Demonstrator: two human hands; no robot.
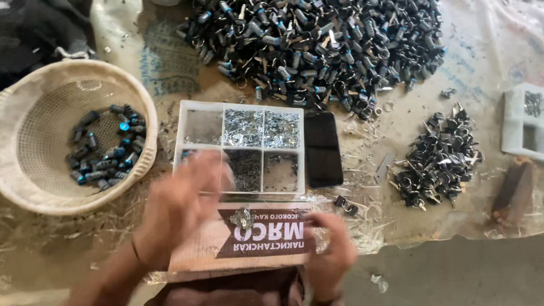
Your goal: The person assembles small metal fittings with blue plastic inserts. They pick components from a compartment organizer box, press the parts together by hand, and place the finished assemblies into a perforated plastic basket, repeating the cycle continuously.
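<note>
The table (487,56) is covered with a pale, stained plastic sheet littered with straw-like shavings and metal scraps; along the near right edge a grey floor (442,272) shows. No walls are in view.

Large items, in descending size:
- One large heap of small dark parts (317,45), black with blue and metal pieces, at the far centre.
- One round woven basket (22,113) at the left, holding a loose batch of dark cylinders with blue ends (105,147); too many overlap to count exactly.
- One white compartment tray (243,148) at the centre, six cells in two rows of three. The far middle and far right cells hold shiny metal bits, the near middle cell holds fine dark pieces, the others look nearly bare.
- One cardboard panel (192,249) at the near centre, just near of the tray, with a small cluster of metal parts (243,217) resting on it.
- One smaller heap of dark parts (439,158) at the right.
- One black flat slab (323,148) touching the tray's right side.
- One white box (524,119), cut by the right edge.

Hands: two. The left hand (181,204) is motion-blurred over the tray's near left corner; cannot tell its grip. The right hand (334,249) rests curled at the panel's right edge; what it pinches cannot be told.
</note>
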